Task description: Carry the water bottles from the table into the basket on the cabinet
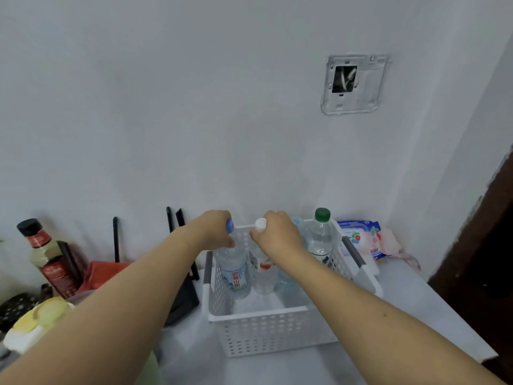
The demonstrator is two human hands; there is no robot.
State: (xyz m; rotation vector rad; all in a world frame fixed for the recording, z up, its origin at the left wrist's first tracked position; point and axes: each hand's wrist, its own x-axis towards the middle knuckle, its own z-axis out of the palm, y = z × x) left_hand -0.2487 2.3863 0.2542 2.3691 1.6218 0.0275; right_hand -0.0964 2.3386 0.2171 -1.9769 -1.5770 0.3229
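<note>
The head camera looks down over both bare forearms to a white perforated plastic basket [266,329] standing on a pale grey cabinet top [416,298] against a white wall. The left hand [215,229] has its fingers [229,241] curled round the neck of a clear plastic water bottle with a blue cap and a blue-and-white label [236,273], which stands upright inside the basket near its far left corner. The right hand [277,234] has its fingers curled round the neck of a clear water bottle with a white cap and a red-and-white label [263,270], upright just beside the first; whether the two bottles touch cannot be told. Against the basket's far right wall stands a clear water bottle with a green cap [320,234], untouched, and part of another pale blue-tinted bottle [286,279] shows behind the right wrist, mostly hidden. Just right of the basket lies a blue and white soft pack of wet wipes [361,237]. To the left stand a glass bottle of yellowish liquid with a black cap and red label [47,254], a black box with thin upright antennas [186,298], a red folded thing [102,273], and a yellow-and-white plastic container [36,320] at the lower left edge. High on the wall is a square grey mounting plate with a dark opening [355,84].
</note>
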